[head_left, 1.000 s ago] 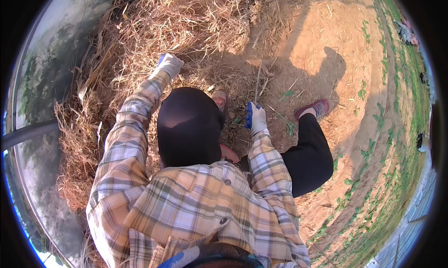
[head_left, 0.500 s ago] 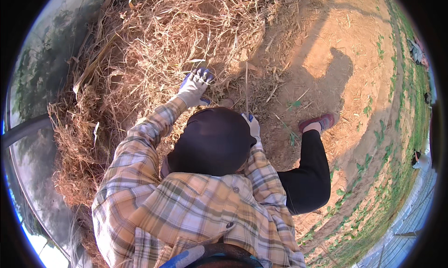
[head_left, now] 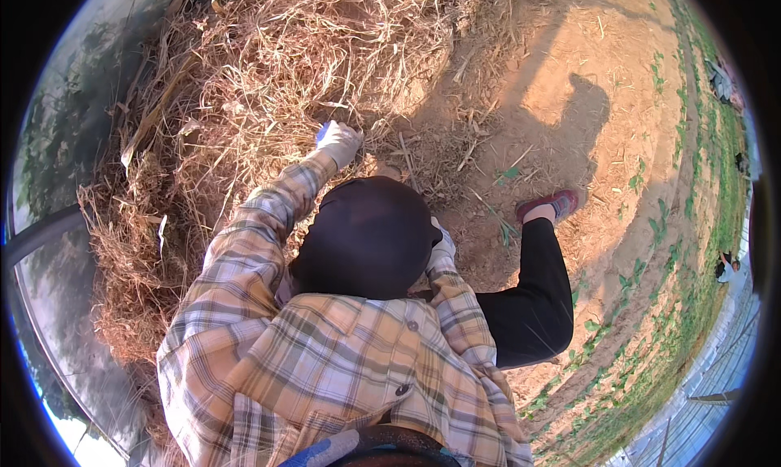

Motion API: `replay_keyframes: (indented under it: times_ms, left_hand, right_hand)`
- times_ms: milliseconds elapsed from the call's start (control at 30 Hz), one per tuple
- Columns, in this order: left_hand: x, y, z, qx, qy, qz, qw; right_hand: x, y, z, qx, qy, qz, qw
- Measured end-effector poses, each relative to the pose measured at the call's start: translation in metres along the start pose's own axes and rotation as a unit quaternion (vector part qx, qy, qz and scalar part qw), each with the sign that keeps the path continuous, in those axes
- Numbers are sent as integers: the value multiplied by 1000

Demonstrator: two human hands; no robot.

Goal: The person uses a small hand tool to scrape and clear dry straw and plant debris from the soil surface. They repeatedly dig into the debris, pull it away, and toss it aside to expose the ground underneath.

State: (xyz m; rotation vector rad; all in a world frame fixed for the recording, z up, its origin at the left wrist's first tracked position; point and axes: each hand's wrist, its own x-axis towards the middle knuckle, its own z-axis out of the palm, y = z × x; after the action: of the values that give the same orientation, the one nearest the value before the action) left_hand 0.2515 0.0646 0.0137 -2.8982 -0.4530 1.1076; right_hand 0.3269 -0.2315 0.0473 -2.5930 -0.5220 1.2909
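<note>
My left hand (head_left: 340,144), in a white glove with blue on it, is closed low at the edge of the heap of dry straw (head_left: 268,85). Its fingers curl under, so whatever they hold is hidden. My right hand (head_left: 442,246), gloved the same way, is beside my bent knee in black trousers (head_left: 366,239). The knee covers most of its fingers, and I cannot see what they hold. Just beyond the knee, a thin pale stalk (head_left: 408,162) slants over the soil.
My right leg (head_left: 533,304) bends out to the right, its reddish shoe (head_left: 549,207) on bare soil. Green seedlings (head_left: 626,284) grow in rows farther right. At the left, a dark curved pipe (head_left: 49,233) runs beside a translucent sheet (head_left: 73,150).
My left hand has gone from spread fingers to a closed hand at the straw. The right hand's blue fingertips have slipped from sight behind the knee. The thin stalk now leans left.
</note>
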Motion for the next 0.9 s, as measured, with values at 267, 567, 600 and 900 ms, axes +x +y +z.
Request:
replay_keyframes:
  times_ms: [267, 567, 600, 900]
  left_hand:
    - [-60, -144, -23, -21, 124, -133, 983]
    - [-197, -267, 3, -27, 83, -337, 937]
    - [-222, -280, 15, -30, 63, -382, 922]
    - [-442, -332, 139, -66, -46, -692, 717]
  right_hand:
    - [-7, 9, -12, 175, 38, 1, 984]
    - [6, 5, -5, 235, 49, -32, 970]
    - [7, 3, -3, 243, 46, -24, 969]
    - [36, 24, 10, 288, 93, -26, 953]
